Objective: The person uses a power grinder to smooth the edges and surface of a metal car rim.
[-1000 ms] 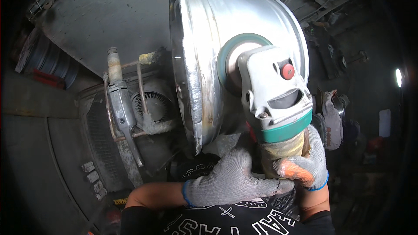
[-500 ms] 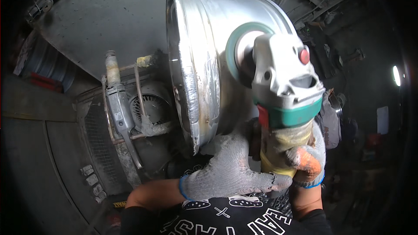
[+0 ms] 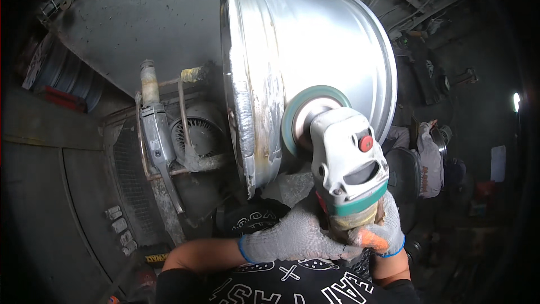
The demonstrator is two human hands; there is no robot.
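2 gloved hands are on the grinder as I watch from the head view. My right hand is wrapped round its taped body, orange thumb folded over the top. And here's my left hand, gripping the same tool from the other side, thumb laid across the near end, its fingers hidden from me behind the casing.

Up front, the green-edged disc is set against the silver wheel rim, low on the barrel; whether they touch, I can't tell from here. That wheel rim fills the upper middle, just beyond my hands, barrel towards me, its left lip rough and scuffed.

Over to the left, 1 grey power tool with a long lever leans along a pipe frame, beside a round slotted vent. Far right, 1 lamp glows.
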